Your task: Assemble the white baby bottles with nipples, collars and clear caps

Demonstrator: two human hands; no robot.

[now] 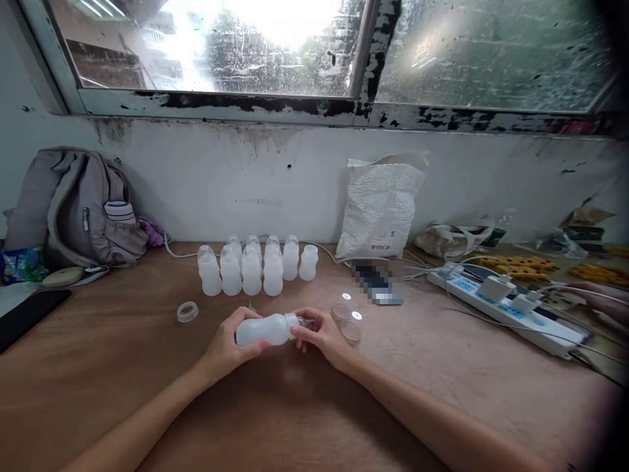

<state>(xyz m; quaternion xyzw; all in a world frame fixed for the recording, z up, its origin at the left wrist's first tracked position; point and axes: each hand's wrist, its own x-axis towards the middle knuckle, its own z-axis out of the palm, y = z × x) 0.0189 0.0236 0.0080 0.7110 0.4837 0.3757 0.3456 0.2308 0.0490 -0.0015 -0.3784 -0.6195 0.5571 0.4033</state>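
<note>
A frosted white baby bottle [263, 330] lies sideways above the table, its neck pointing right. My left hand [232, 341] is wrapped round its base and body. At the neck, my right hand [322, 334] pinches a clear bottle nipple [305, 322] between thumb and fingers; the nipple is partly hidden by them. Behind my hands several similar bottles [252, 269] stand upright in a group, most with clear caps. A translucent collar ring [187, 311] lies to the left. Right of my right hand are two clear round caps [350, 332] and two small white discs [356, 316].
A grey backpack [83, 206] leans on the wall at left, near a black flat object [34, 314]. A white plastic package [381, 210], a blurred-out phone [376, 283] and a power strip [506, 308] with cables lie right. Another person's hand [604, 300] shows at the right edge.
</note>
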